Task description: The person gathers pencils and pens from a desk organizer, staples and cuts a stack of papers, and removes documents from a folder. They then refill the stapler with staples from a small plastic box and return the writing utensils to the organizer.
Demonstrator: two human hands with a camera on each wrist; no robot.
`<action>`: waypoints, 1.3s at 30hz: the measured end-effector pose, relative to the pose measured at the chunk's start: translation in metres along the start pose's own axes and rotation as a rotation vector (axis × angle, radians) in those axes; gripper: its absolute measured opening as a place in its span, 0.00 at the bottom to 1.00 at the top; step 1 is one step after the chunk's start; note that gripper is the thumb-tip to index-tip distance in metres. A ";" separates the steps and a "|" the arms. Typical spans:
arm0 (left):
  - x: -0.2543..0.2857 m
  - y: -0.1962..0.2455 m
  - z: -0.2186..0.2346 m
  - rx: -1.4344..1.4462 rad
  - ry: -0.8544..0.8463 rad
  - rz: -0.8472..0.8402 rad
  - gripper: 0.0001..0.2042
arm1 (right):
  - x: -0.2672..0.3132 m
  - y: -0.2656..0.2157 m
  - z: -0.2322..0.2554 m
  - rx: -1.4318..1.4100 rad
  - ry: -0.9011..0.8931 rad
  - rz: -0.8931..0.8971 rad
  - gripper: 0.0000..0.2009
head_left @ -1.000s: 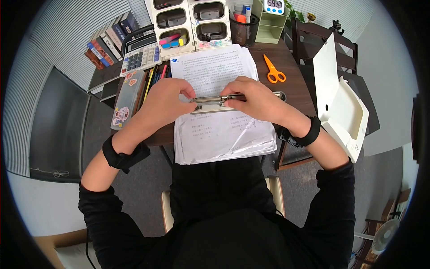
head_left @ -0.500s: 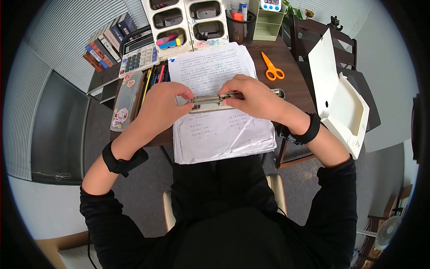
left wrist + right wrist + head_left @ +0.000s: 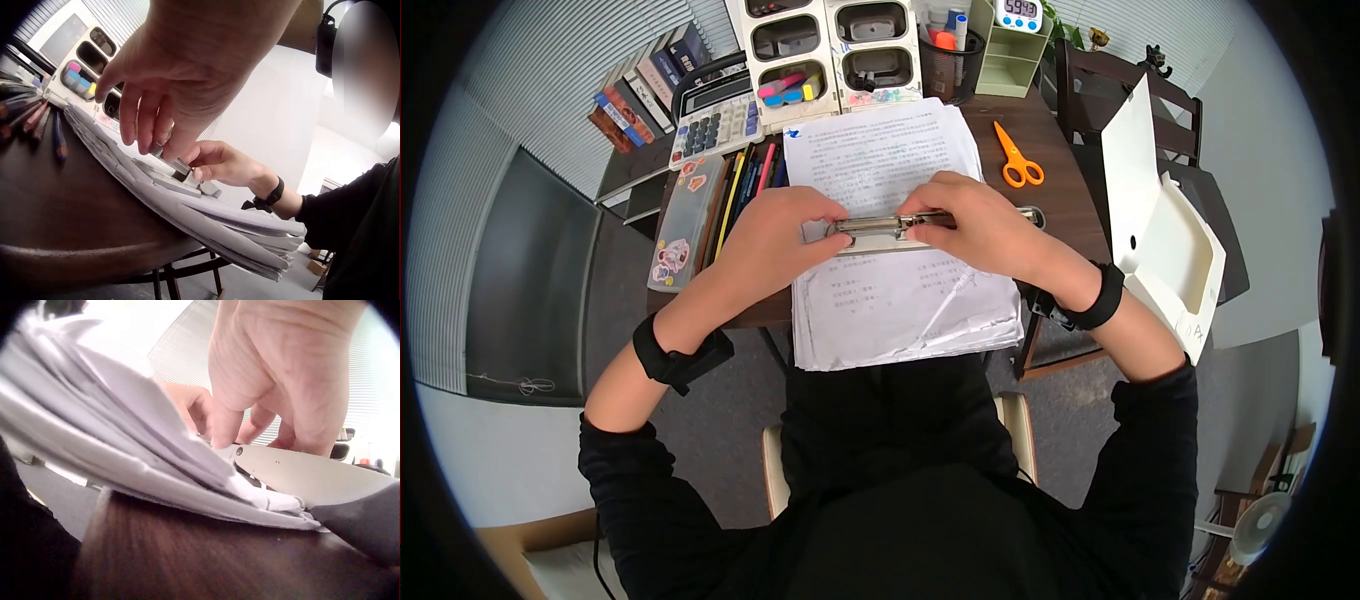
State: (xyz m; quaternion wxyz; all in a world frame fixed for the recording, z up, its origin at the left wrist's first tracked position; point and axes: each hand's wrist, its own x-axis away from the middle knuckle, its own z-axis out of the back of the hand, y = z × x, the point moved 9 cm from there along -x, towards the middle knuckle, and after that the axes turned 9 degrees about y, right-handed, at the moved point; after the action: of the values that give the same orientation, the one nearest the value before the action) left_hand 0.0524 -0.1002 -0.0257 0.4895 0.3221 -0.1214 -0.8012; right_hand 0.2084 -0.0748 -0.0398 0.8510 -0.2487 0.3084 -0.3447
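Note:
A metal stapler (image 3: 870, 242) lies crosswise over a thick stack of printed paper (image 3: 900, 310), its long upper parts swung apart. At its left end, my left hand (image 3: 775, 235) pinches it between thumb and forefinger. My right hand (image 3: 985, 225) grips it around the middle, covering part of its right half. The right wrist view shows the stapler's pale side (image 3: 294, 472) under the right hand (image 3: 281, 362). In the left wrist view, fingertips of both hands meet the stapler (image 3: 178, 181), and the left hand's other fingers hang loosely bent. Any staples inside cannot be made out.
Orange scissors (image 3: 1020, 167) lie right of the paper, with an open white box (image 3: 1175, 240) beyond the table's right edge. Pencils (image 3: 735, 195), a stickered case (image 3: 685, 225) and a calculator (image 3: 718, 130) are at left. White drawers (image 3: 830, 70) and a pen cup (image 3: 952, 70) stand behind.
My left hand's knuckles have sunk slightly toward me while its fingertips stay at the stapler's left end. The right hand keeps its hold. The head view has shifted a little.

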 end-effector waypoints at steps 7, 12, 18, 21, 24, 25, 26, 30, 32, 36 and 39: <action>-0.001 0.005 0.000 -0.085 0.004 -0.047 0.12 | 0.019 0.005 0.037 0.334 -0.045 0.021 0.23; -0.003 0.004 -0.003 -0.043 -0.018 -0.047 0.11 | 0.040 0.022 0.071 0.554 -0.091 -0.043 0.25; -0.005 0.005 0.000 -0.014 0.031 -0.041 0.09 | 0.053 0.046 0.072 0.516 -0.098 -0.152 0.19; -0.002 0.007 0.001 -0.065 0.023 -0.064 0.09 | 0.052 0.044 0.074 0.498 -0.077 -0.098 0.19; -0.001 0.005 0.001 -0.116 0.004 -0.078 0.11 | 0.054 0.042 0.082 0.264 -0.012 -0.123 0.19; -0.002 0.005 0.001 -0.110 -0.003 -0.084 0.10 | 0.055 0.047 0.084 0.045 0.010 -0.239 0.19; -0.001 0.005 0.000 -0.102 -0.010 -0.092 0.10 | 0.054 0.044 0.085 0.046 0.008 -0.238 0.19; -0.002 0.011 -0.003 -0.028 -0.001 -0.082 0.11 | 0.054 0.037 0.080 -0.459 0.044 -0.638 0.26; -0.003 0.006 -0.007 -0.114 -0.024 -0.046 0.12 | 0.050 0.024 0.075 -0.464 0.038 -0.611 0.29; -0.003 0.004 -0.006 -0.097 -0.001 -0.059 0.13 | 0.040 0.022 0.062 -0.393 0.043 -0.455 0.27; -0.003 0.005 -0.009 -0.128 -0.030 -0.071 0.13 | 0.022 -0.016 0.045 -0.018 -0.015 -0.145 0.20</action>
State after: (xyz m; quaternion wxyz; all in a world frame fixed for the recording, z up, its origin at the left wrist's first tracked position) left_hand 0.0625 -0.0995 -0.0286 0.4786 0.2823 -0.0657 -0.8288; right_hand 0.2457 -0.0916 -0.0067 0.8239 -0.2804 0.2862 -0.4008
